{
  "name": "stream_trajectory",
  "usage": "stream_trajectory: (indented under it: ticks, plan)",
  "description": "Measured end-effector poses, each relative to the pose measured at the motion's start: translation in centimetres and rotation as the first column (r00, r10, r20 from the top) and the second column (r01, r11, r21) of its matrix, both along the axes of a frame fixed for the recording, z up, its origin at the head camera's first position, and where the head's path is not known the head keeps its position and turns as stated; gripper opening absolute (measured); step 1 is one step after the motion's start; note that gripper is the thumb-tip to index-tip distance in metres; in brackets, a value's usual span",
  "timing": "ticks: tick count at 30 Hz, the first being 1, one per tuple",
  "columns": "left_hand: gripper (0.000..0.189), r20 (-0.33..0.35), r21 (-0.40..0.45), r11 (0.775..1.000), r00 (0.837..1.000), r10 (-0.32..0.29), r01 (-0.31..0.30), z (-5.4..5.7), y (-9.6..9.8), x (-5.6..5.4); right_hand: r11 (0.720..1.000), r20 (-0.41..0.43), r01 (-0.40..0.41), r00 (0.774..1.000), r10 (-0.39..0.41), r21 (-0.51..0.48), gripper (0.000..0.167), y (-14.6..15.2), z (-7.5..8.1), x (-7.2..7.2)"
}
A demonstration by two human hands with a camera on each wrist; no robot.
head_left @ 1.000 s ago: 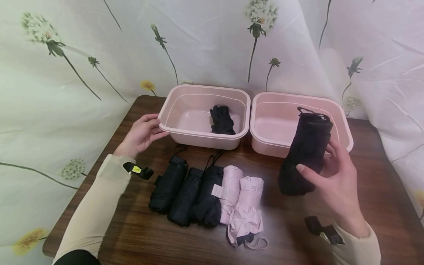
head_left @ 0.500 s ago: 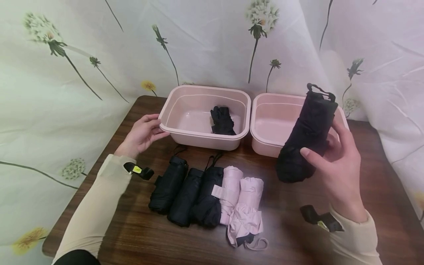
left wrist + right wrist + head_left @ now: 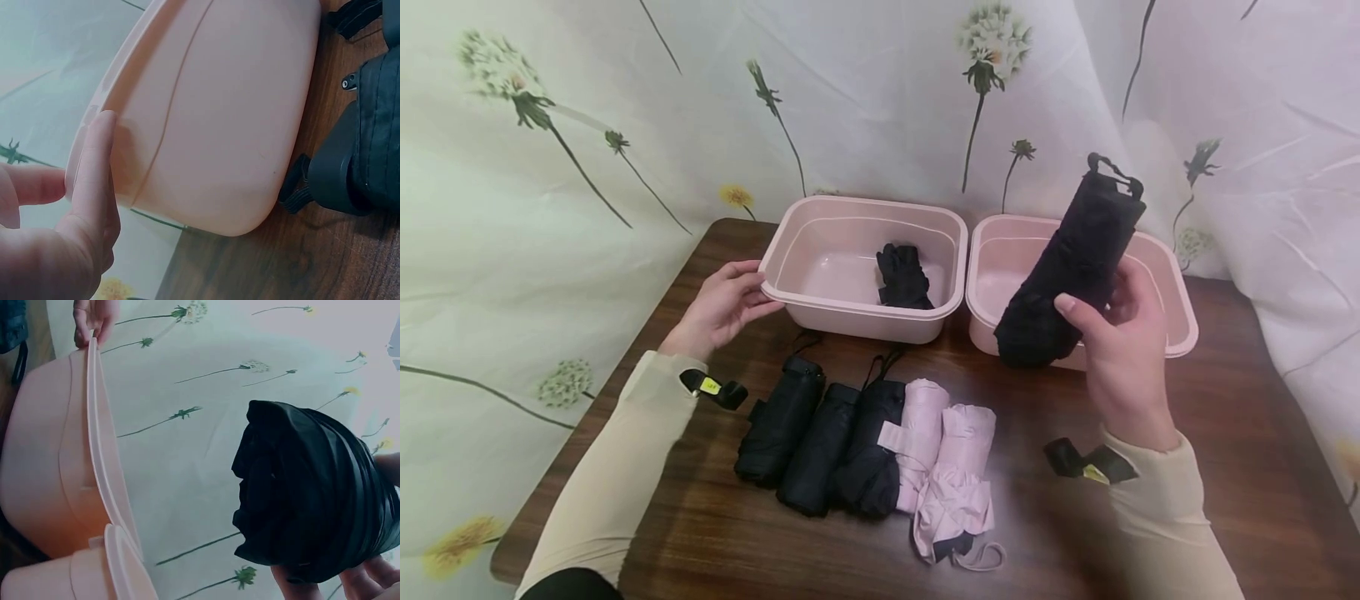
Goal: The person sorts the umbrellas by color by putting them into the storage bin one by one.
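My right hand [image 3: 1127, 350] grips a folded black umbrella [image 3: 1071, 267] with a wrist strap at its upper end, tilted above the right pink basin [image 3: 1183, 321]. In the right wrist view the gathered end of the umbrella [image 3: 312, 487] faces the camera. My left hand [image 3: 718, 304] pinches the left rim of the left pink basin [image 3: 865, 321]; the left wrist view shows its fingers and thumb on either side of that rim. Inside this basin lies a small folded black umbrella [image 3: 902, 275].
In front of the basins a row lies on the brown wooden table [image 3: 700, 533]: several folded umbrellas, black ones [image 3: 816, 450] at left and pink ones [image 3: 958, 475] at right. A dandelion-print cloth [image 3: 880, 100] hangs behind the table.
The right hand has raised the black umbrella, then carried it left and farther forward over the right basin. My left hand keeps its place on the left basin's rim.
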State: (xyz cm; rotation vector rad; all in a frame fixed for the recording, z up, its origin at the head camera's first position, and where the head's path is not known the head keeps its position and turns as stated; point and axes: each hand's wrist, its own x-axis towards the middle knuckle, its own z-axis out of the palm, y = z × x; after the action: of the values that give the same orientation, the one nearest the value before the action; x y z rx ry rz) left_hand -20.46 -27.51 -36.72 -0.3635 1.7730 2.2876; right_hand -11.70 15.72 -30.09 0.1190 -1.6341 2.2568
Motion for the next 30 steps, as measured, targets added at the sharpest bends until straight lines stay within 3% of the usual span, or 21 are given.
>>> stream_trajectory:
  ticks: [12, 15, 25, 30]
  plan:
    - [0.026, -0.011, -0.003, 1.0, 1.0, -0.004, 0.004, -0.1, -0.1, -0.1, 0.977, 0.093, -0.181, 0.977, 0.192, -0.116, 0.05, -1.5, -0.6, -2.7]
    - [0.026, -0.01, -0.004, 1.0, 1.0, -0.002, 0.002, -0.1, 0.0, -0.1, 0.965, 0.119, -0.209, 0.966, 0.228, -0.157, 0.05, -2.0, -0.5, -3.3]
    - [0.026, -0.003, 0.001, 1.0, 1.0, 0.002, -0.002, -0.1, 0.1, 0.0, 0.942, 0.189, -0.296, 0.927, 0.324, -0.161, 0.048, -3.7, -0.4, -4.8]
    - [0.026, -0.007, 0.006, 1.0, 1.0, 0.004, -0.004, -0.2, 0.0, -0.1, 0.908, 0.176, -0.37, 0.898, 0.404, -0.198, 0.048, -4.5, -0.6, -5.7]
